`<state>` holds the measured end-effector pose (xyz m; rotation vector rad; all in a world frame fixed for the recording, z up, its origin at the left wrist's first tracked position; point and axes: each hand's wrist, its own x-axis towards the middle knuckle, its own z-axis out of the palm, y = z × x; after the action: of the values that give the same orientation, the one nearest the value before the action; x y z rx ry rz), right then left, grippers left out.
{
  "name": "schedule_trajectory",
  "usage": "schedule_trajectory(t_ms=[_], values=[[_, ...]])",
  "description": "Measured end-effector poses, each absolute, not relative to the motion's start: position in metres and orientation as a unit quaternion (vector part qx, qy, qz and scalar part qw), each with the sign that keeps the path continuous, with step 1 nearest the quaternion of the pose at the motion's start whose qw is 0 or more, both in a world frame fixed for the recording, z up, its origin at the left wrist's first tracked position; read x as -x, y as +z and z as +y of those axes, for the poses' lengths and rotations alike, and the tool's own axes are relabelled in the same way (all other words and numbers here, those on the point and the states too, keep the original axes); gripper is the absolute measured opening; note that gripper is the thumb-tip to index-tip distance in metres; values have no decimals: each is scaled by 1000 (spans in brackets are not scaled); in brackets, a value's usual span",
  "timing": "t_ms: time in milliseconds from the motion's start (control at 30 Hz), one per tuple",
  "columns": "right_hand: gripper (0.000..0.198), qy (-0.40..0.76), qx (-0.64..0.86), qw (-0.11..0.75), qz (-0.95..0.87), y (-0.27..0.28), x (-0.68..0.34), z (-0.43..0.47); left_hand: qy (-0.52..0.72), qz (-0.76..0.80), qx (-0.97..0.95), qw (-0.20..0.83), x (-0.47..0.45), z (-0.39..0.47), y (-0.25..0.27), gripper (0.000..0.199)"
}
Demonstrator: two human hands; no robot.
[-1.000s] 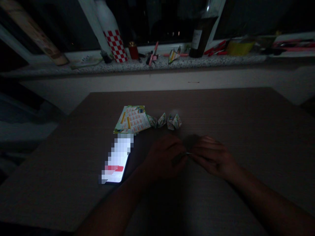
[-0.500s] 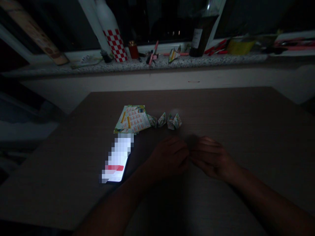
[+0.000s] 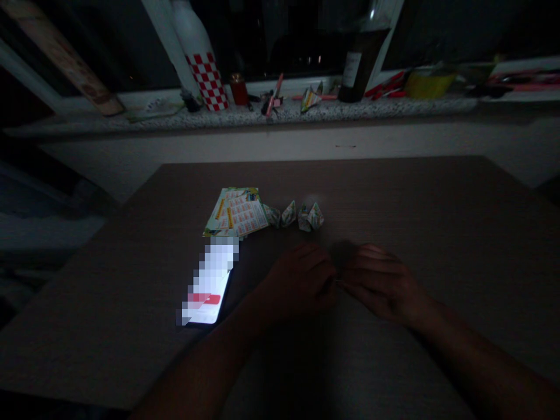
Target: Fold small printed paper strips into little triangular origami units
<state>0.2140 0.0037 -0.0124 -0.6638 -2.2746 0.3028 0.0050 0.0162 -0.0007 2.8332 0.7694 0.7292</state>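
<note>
"How are the 2 hands placed?"
"The left hand [image 3: 304, 277] shows its back, fingers curled. The right hand [image 3: 380, 280] faces it, fingers bent and close together. Between their fingertips a thin pale edge [image 3: 338, 281] shows; in this dimness I cannot tell whether either hand grips it."
"Anything in the way near them?"
"Folded paper pieces [image 3: 289, 214] sit in a row just beyond the left hand. Printed sheets [image 3: 247, 214] lie at the row's left end, and a lit phone [image 3: 210, 291] lies left of the left forearm."
"Farther out?"
"Past the table [image 3: 415, 198], the windowsill [image 3: 280, 119] bears a checkered bottle [image 3: 209, 81], a red jar [image 3: 238, 91] and a dark bottle [image 3: 351, 73]."
</note>
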Motion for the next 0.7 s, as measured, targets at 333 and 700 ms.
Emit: schedule_trajectory(t_ms=[333,700], values=[[13,125,265,378,-878,-12,-218,4,258,266,-924,90,0,17,0,8],[13,129,273,379,-875,-15,-222,5,268,277,-917,104,4,16,-1,13]])
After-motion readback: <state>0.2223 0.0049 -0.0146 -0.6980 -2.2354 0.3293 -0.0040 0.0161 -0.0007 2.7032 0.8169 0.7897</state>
